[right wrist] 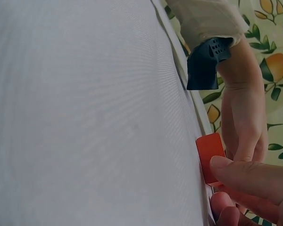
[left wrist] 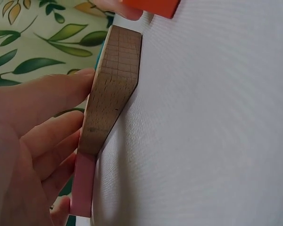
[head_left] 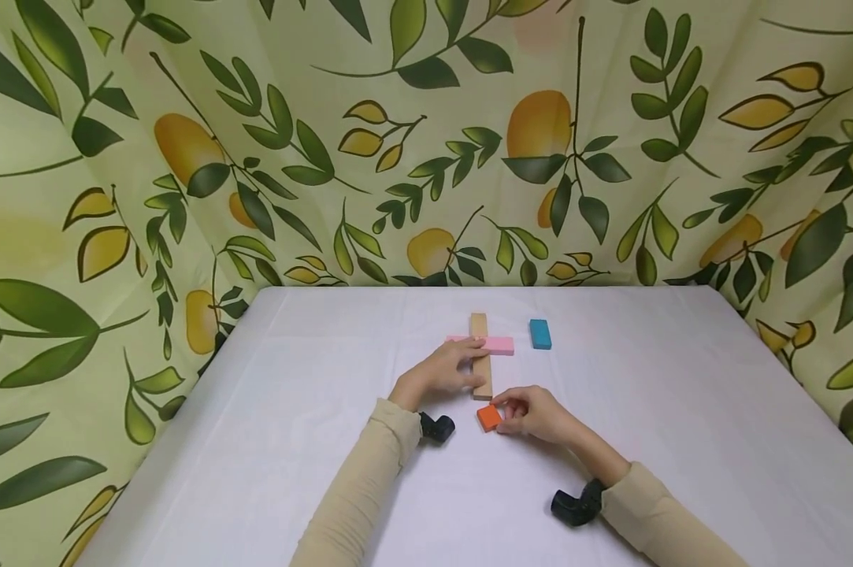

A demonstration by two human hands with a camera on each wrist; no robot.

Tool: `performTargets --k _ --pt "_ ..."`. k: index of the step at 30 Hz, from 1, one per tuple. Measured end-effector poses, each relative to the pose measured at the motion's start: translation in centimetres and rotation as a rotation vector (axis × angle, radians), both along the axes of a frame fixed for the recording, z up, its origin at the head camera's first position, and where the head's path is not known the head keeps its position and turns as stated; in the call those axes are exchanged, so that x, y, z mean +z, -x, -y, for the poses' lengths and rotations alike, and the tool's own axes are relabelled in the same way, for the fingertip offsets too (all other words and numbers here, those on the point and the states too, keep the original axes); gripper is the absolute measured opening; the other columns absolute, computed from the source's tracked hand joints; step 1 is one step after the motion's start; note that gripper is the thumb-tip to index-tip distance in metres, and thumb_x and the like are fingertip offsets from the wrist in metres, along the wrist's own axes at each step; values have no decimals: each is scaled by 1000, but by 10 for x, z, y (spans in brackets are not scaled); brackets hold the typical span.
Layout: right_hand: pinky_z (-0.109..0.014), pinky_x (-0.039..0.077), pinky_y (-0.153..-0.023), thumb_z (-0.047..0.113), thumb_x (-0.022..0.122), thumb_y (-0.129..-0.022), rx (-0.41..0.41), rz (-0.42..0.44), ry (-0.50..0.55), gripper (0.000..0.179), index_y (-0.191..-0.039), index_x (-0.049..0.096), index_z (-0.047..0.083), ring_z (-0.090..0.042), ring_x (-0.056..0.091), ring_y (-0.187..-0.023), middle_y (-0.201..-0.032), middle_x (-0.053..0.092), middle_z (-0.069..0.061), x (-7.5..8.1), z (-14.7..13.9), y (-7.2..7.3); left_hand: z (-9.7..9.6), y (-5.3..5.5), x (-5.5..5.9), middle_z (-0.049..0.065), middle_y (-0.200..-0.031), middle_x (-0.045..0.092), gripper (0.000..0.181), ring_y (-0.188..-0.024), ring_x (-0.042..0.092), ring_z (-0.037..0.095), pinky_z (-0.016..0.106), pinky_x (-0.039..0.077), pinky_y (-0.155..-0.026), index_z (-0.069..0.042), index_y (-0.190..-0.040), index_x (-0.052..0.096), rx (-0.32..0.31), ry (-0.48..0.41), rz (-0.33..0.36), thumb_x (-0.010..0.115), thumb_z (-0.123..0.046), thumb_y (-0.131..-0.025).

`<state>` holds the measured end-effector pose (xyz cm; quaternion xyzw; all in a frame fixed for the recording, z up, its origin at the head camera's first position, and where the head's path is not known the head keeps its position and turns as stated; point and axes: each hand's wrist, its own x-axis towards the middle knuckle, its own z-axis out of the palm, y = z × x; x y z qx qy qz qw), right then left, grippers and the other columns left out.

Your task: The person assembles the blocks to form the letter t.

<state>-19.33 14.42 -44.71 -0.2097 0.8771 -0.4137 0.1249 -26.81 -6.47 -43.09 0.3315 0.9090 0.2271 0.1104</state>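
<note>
Just in front of the wooden blocks, my right hand (head_left: pixel 535 413) pinches an orange block (head_left: pixel 489 417) between thumb and fingers. The right wrist view shows the thumb on the broad face of this orange block (right wrist: pixel 210 149). My left hand (head_left: pixel 447 366) rests with extended fingers on a cross-shaped layout, its thumb at a plain wooden block (head_left: pixel 482 386) and other fingers by a pink block (head_left: pixel 500 346). Another plain wood end (head_left: pixel 479 323) points away beyond the pink one. In the left wrist view, fingertips touch the upper edge of the wooden block (left wrist: pixel 111 89).
A teal block (head_left: pixel 540 334) lies apart, right of the cross. White cloth (head_left: pixel 277 378) covers the table, and a leaf-and-fruit patterned curtain (head_left: pixel 426 157) hangs behind. Black cameras sit on the left wrist (head_left: pixel 438 428) and right wrist (head_left: pixel 577 505).
</note>
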Motion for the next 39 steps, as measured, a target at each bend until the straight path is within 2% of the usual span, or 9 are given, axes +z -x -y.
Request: performTargets --k 6,12,26,39 --pt "-16 37 -54 11 77 -79 17 -10 20 36 -110 67 -3 -4 44 -61 -73 56 -2 -2 -3 0 -1 -2 0 6 -156 37 56 -150 27 24 45 22 -122 -10 -142 49 11 -14 -3 62 -30 -91" --pt "-16 37 -53 10 77 -78 13 8 42 37 -110 67 -5 -3 44 -59 -72 56 -1 -4 -4 2 -1 -1 -1 8 -155 38 56 -149 28 25 46 22 -122 -9 -140 50 -4 -19 -15 63 -31 -91" --pt "-15 37 -53 9 77 -79 -17 63 81 35 -108 67 -6 -5 44 -60 -73 54 0 -4 -6 3 -2 -2 1 7 -156 37 57 -149 27 25 46 22 -122 -10 -142 48 10 -14 16 63 -31 -91" --pt "-15 35 -52 9 77 -79 -60 58 86 36 -109 66 -6 -6 43 -59 -72 54 -1 -5 -2 1 -2 -2 -2 6 -156 37 57 -149 27 24 46 20 -122 -11 -142 48 17 -18 -6 62 -32 -91"
